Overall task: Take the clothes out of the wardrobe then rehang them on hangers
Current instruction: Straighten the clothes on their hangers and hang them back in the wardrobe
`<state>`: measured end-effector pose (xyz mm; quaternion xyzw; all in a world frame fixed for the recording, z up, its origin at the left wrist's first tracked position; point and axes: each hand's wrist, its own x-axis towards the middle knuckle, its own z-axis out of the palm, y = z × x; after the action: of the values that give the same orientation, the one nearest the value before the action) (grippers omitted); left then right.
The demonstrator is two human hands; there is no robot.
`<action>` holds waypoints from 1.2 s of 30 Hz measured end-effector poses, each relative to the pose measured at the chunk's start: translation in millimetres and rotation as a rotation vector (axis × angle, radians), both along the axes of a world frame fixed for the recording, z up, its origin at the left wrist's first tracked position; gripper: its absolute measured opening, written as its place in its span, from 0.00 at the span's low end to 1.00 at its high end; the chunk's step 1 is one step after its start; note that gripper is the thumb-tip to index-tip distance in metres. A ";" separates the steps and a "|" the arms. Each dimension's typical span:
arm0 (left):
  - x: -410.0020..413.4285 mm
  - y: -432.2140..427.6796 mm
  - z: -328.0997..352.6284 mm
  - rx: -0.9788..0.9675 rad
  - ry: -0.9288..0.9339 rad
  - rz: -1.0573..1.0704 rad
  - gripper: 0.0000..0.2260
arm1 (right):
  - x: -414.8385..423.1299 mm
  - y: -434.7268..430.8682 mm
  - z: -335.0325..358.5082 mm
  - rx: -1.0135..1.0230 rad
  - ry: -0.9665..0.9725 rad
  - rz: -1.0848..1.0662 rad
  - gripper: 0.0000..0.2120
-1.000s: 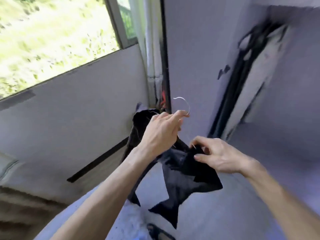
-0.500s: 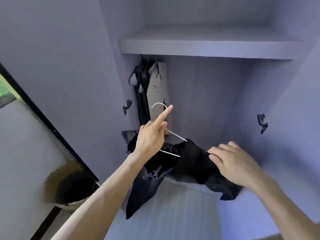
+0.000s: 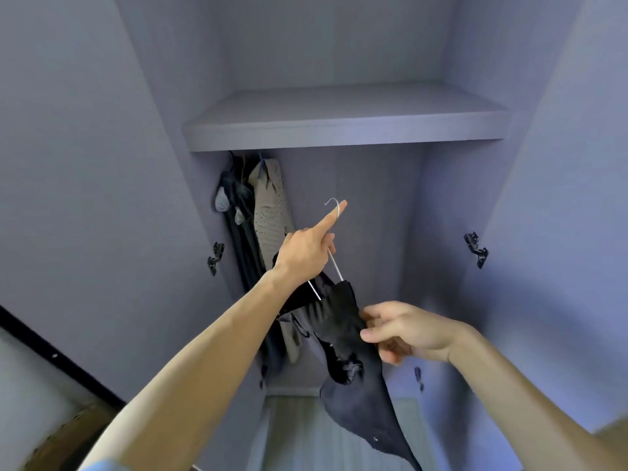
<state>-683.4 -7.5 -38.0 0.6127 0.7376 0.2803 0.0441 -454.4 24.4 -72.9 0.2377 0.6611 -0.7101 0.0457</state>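
Note:
A black garment (image 3: 343, 331) hangs from a thin white wire hanger (image 3: 334, 263) in front of the open wardrobe. My left hand (image 3: 307, 251) grips the hanger just below its hook, with the index finger stretched up along the hook. My right hand (image 3: 406, 333) pinches the garment's right side. The garment's dark lower part (image 3: 367, 416) dangles below my right hand. Inside the wardrobe, at the left under the shelf (image 3: 343, 127), hang dark clothes (image 3: 238, 226) and a beige dotted garment (image 3: 272, 219).
The wardrobe's grey doors stand open at both sides, with black hinges (image 3: 214, 258) on the left wall and black hinges (image 3: 477, 249) on the right wall. The room under the shelf to the right of the hung clothes is free. A brown basket (image 3: 64, 433) shows at the bottom left.
The view has swung from the window to the wardrobe interior. My left hand has lifted the hanger higher toward the shelf, so the garment now hangs more steeply; my right hand still holds its side.

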 end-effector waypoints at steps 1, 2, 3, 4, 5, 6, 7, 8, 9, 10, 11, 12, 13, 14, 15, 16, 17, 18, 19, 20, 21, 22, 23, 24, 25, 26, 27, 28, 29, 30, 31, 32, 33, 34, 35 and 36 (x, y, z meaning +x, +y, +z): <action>-4.8 1.7 -0.2 -0.010 -0.011 -0.003 0.29 | -7.9 -0.6 -0.9 -0.033 0.012 0.002 0.13; -9.4 4.0 -0.1 -0.014 -0.026 -0.001 0.28 | -15.5 -1.1 -1.4 -0.045 0.028 -0.007 0.14; -14.7 7.4 0.4 -0.016 -0.043 0.000 0.28 | -22.8 -1.3 -1.5 -0.055 0.046 -0.031 0.16; -20.5 11.5 0.7 -0.022 -0.059 0.000 0.28 | -29.2 -2.2 -2.5 -0.077 0.062 -0.066 0.18; -26.4 15.9 1.1 -0.029 -0.077 0.002 0.27 | -36.0 -2.9 -4.3 -0.105 0.083 -0.101 0.20; -32.6 20.7 1.2 -0.034 -0.095 0.003 0.27 | -42.8 -2.6 -7.1 -0.132 0.107 -0.130 0.20; -38.9 25.7 1.6 -0.039 -0.112 -0.006 0.27 | -49.2 -1.2 -10.8 -0.156 0.128 -0.154 0.19; -45.2 30.2 2.6 -0.047 -0.121 -0.029 0.27 | -55.4 0.3 -14.1 -0.177 0.142 -0.176 0.19; -52.3 34.0 4.1 -0.065 -0.116 -0.057 0.26 | -61.9 3.2 -16.9 -0.190 0.153 -0.191 0.18; -61.1 37.2 5.0 -0.097 -0.091 -0.081 0.24 | -68.9 6.9 -19.9 -0.193 0.158 -0.206 0.18; -72.9 39.5 4.8 -0.140 -0.043 -0.091 0.22 | -76.8 12.4 -23.5 -0.187 0.156 -0.222 0.18; -87.9 40.4 4.4 -0.185 0.038 -0.074 0.21 | -85.4 18.7 -25.4 -0.181 0.153 -0.244 0.16; -105.4 39.4 4.5 -0.218 0.155 -0.022 0.19 | -94.3 27.1 -27.8 -0.172 0.151 -0.268 0.12; -124.1 36.7 5.5 -0.238 0.296 0.060 0.19 | -103.8 36.3 -29.9 -0.162 0.151 -0.288 0.07; -144.1 32.9 8.3 -0.256 0.437 0.160 0.20 | -114.7 47.3 -31.2 -0.147 0.153 -0.304 0.05; -164.0 28.4 12.9 -0.278 0.559 0.265 0.22 | -125.9 58.8 -31.4 -0.136 0.149 -0.314 0.06; -182.9 22.9 17.9 -0.294 0.662 0.367 0.24 | -137.4 70.3 -30.9 -0.123 0.140 -0.318 0.06; -200.8 15.7 23.4 -0.299 0.747 0.453 0.26 | -148.6 80.9 -29.3 -0.110 0.131 -0.323 0.04; -217.4 7.7 28.7 -0.298 0.818 0.526 0.28 | -159.9 91.9 -28.1 -0.094 0.127 -0.325 0.04; -233.9 -1.6 32.9 -0.298 0.885 0.586 0.29 | -172.0 102.9 -26.1 -0.076 0.128 -0.322 0.06; -248.8 -10.4 34.5 -0.310 0.969 0.635 0.29 | -184.1 113.5 -23.5 -0.056 0.133 -0.315 0.07; -260.8 -17.8 34.4 -0.342 1.074 0.668 0.29 | -196.4 124.1 -20.3 -0.030 0.143 -0.305 0.07; -269.4 -22.5 32.2 -0.388 1.182 0.681 0.30 | -208.8 134.9 -17.5 -0.002 0.157 -0.294 0.06; -274.7 -24.5 27.4 -0.422 1.268 0.677 0.31 | -221.2 145.1 -14.3 0.028 0.169 -0.284 0.07; -277.8 -24.0 21.3 -0.436 1.320 0.672 0.31 | -233.8 154.7 -10.8 0.060 0.176 -0.277 0.07; -280.2 -21.5 16.7 -0.428 1.345 0.680 0.31 | -246.3 163.7 -7.5 0.091 0.181 -0.271 0.09; -282.7 -17.8 13.6 -0.403 1.368 0.694 0.31 | -258.5 172.2 -4.9 0.116 0.186 -0.264 0.10; -284.9 -15.2 12.2 -0.370 1.384 0.709 0.30 | -270.4 180.0 -2.8 0.139 0.190 -0.250 0.11; -286.3 -14.2 12.4 -0.346 1.392 0.721 0.30 | -281.8 187.3 -1.1 0.164 0.193 -0.233 0.12; -286.9 -14.8 12.7 -0.333 1.399 0.724 0.30 | -292.6 194.6 0.9 0.191 0.196 -0.218 0.12; -287.0 -15.9 12.6 -0.320 1.404 0.719 0.30 | -301.9 201.0 2.6 0.218 0.198 -0.214 0.13; -287.6 -17.2 11.5 -0.308 1.398 0.719 0.29 | -312.8 208.7 4.2 0.245 0.199 -0.210 0.15; -286.8 -17.4 11.4 -0.295 1.393 0.714 0.29 | -321.9 215.9 5.3 0.266 0.201 -0.219 0.16; -285.0 -16.8 11.9 -0.283 1.390 0.709 0.28 | -331.5 224.0 6.7 0.282 0.201 -0.231 0.16; -283.3 -15.4 12.6 -0.274 1.384 0.712 0.28 | -341.4 232.8 7.7 0.294 0.197 -0.243 0.15; -282.3 -14.3 13.0 -0.265 1.380 0.715 0.28 | -350.8 241.2 8.4 0.303 0.188 -0.258 0.14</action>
<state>-965.7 -21.8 -25.0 0.3635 0.7778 -0.2565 -0.4440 -805.2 265.6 -64.5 0.2572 0.7257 -0.6217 -0.1440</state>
